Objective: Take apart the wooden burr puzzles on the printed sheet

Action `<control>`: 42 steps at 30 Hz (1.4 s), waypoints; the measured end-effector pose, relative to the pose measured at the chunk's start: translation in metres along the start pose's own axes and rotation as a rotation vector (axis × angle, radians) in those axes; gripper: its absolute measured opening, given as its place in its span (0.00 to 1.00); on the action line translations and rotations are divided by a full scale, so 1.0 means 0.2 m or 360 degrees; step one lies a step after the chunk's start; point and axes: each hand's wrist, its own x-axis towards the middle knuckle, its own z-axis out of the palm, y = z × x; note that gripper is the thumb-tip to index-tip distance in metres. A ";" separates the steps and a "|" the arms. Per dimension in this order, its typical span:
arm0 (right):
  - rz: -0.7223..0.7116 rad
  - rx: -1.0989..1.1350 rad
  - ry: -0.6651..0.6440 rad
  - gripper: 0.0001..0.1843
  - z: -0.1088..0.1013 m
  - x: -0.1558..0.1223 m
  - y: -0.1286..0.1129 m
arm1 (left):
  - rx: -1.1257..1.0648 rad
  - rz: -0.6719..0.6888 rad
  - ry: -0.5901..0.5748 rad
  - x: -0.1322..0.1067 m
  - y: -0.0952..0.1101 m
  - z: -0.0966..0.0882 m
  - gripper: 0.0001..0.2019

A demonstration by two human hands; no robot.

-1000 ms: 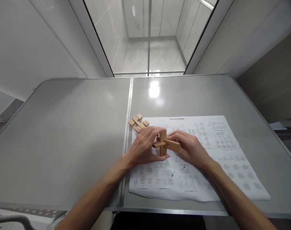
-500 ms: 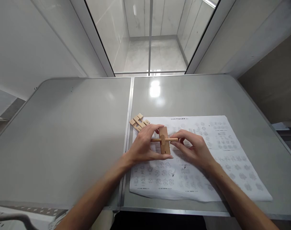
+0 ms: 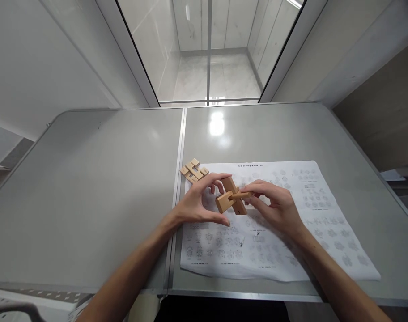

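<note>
In the head view a wooden interlocking puzzle (image 3: 226, 202) of crossed bars is held above a printed sheet, tilted so one bar's broad end points left and toward me. My right hand (image 3: 277, 203) pinches the right end of its thin bar between thumb and fingers. On the other side my left hand (image 3: 199, 201) is spread in a wide C. Its index fingertip is at the upright bar's top end, perhaps touching, while the thumb stands apart below. Just beyond my left hand lie more notched wooden pieces (image 3: 193, 171), partly hidden by it.
Under both hands lies the white paper sheet (image 3: 338, 264), printed with rows of small diagrams. It rests on a grey table (image 3: 123, 179) with a metal seam (image 3: 177, 192) running front to back. Glass panels (image 3: 190, 76) rise behind the table's far edge.
The puzzle has turned, so the bar end that faced me now points left. My left thumb has come away from the lower end, and the right hand keeps its pinch.
</note>
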 end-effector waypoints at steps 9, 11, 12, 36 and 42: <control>0.0095 0.0113 -0.0068 0.08 0.01 0.00 -0.01 | -0.0088 0.0097 0.0193 0.00 -0.02 0.01 0.41; 0.0139 0.0091 -0.0084 0.08 0.02 0.00 -0.01 | 0.0027 0.0177 0.0233 0.00 -0.02 0.03 0.39; 0.0148 0.0076 -0.0076 0.07 0.02 0.00 -0.01 | 0.0109 0.0236 0.0240 0.00 -0.02 0.04 0.37; 0.0025 -0.0037 0.0048 0.13 0.05 0.01 0.00 | 0.0144 0.0004 0.0140 -0.02 -0.03 0.07 0.51; 0.0009 -0.0092 0.0061 0.07 0.05 0.02 0.00 | 0.0220 0.0003 0.0189 -0.02 -0.02 0.07 0.50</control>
